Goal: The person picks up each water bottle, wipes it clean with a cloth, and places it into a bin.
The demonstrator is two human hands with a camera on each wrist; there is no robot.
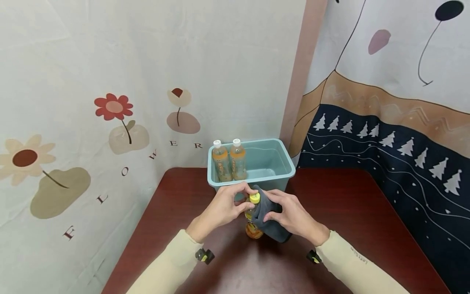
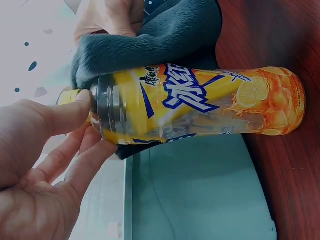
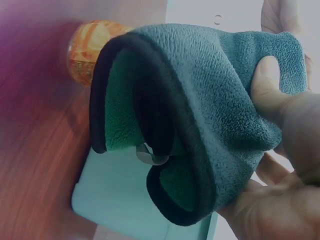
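Observation:
An upright tea bottle [image 1: 253, 232] with a yellow cap [image 1: 255, 198] stands at the middle of the table, in front of the bin. My left hand [image 1: 227, 204] pinches it at the cap and neck between thumb and fingers. In the left wrist view the bottle [image 2: 200, 105] shows a yellow and blue label with lemon slices near its base. A dark grey cloth [image 1: 275, 229] drapes along the bottle's right side, gripped by my right hand [image 1: 291, 210]. Folded over in the right wrist view, the cloth [image 3: 200, 85] hides most of the bottle.
Just behind the hands, a light blue plastic bin [image 1: 288, 173] sits at the table's far edge. Two white-capped bottles, one left [image 1: 222, 165] and one right [image 1: 238, 164], stand in its left end. Printed curtains [image 1: 238, 73] hang behind the dark red table [image 1: 176, 196].

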